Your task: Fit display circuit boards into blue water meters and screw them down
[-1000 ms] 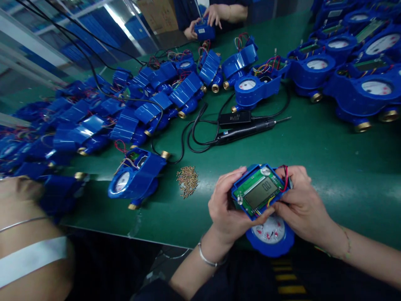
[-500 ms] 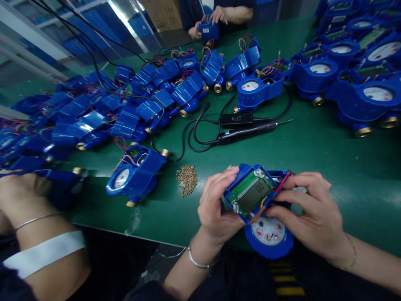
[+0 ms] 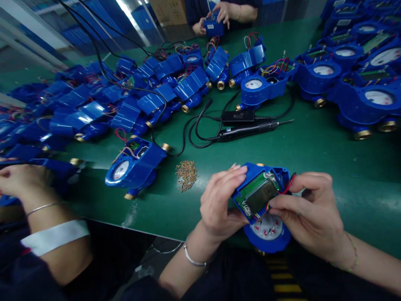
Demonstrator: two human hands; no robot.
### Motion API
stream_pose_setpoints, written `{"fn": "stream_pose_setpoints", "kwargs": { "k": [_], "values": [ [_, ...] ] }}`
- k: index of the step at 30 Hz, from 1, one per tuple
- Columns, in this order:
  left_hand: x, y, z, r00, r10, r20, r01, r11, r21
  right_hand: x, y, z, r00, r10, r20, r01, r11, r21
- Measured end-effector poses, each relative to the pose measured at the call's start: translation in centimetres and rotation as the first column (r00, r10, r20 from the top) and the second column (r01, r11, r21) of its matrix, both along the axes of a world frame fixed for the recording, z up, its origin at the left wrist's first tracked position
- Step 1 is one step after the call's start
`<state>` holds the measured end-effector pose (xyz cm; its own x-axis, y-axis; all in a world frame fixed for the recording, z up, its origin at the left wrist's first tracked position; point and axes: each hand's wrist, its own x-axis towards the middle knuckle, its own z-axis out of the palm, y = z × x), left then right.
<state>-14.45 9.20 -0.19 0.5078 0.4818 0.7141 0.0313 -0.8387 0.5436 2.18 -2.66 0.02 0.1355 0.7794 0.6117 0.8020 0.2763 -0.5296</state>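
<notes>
At the bench's near edge, my left hand point(image 3: 219, 205) is wrapped round the side of a blue water meter point(image 3: 267, 242), which is tilted up. Its open housing shows a green circuit board point(image 3: 249, 193) with a grey display. The round white dial point(image 3: 270, 227) lies partly under my right hand point(image 3: 316, 217). That hand is closed at the housing's right edge, thumb and forefinger pinching thin coloured wires point(image 3: 267, 207); red wires point(image 3: 288, 184) run beside its fingers. My palm hides part of the meter body.
Left of my hands lie a pile of small brass screws point(image 3: 187, 174) and another meter point(image 3: 138, 167). A corded electric screwdriver point(image 3: 247, 131) lies beyond. Meters point(image 3: 191, 85) crowd the green bench point(image 3: 213, 161). One co-worker's arm point(image 3: 44, 200) is at left; another's hands point(image 3: 224, 12) work opposite.
The meter's housing has tilted and shifted slightly right in my left hand. My right thumb and forefinger have moved up to the board's lower right corner, onto the thin wires.
</notes>
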Motion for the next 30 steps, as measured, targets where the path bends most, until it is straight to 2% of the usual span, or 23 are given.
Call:
{"fn": "stream_pose_setpoints", "kwargs": {
  "k": [6, 15, 19, 24, 30],
  "values": [
    [0.24, -0.05, -0.33, 0.999, -0.036, 0.005, 0.036, 0.993, -0.112, 0.14, 0.2, 0.18, 0.999, 0.031, -0.028, -0.031, 0.999, -0.02],
    [0.7, -0.45, -0.12, 1.0, -0.019, -0.024, 0.014, 0.983, -0.183, 0.04, 0.27, 0.38, 0.999, 0.046, -0.012, -0.046, 0.999, -0.013],
    [0.64, -0.38, -0.18, 0.999, -0.027, -0.035, 0.02, 0.982, -0.189, 0.08, 0.41, 0.21, 0.997, 0.072, -0.009, -0.073, 0.997, -0.017],
    [0.64, -0.42, -0.23, 0.997, -0.022, -0.067, 0.009, 0.981, -0.193, -0.02, 0.39, 0.0, 0.994, 0.071, -0.083, -0.072, 0.997, -0.004],
    [-0.07, -0.2, 0.04, 0.993, 0.006, -0.12, -0.024, 0.988, -0.155, 0.12, 0.49, 0.15, 0.984, 0.101, -0.145, -0.118, 0.987, -0.112]
  ]
}}
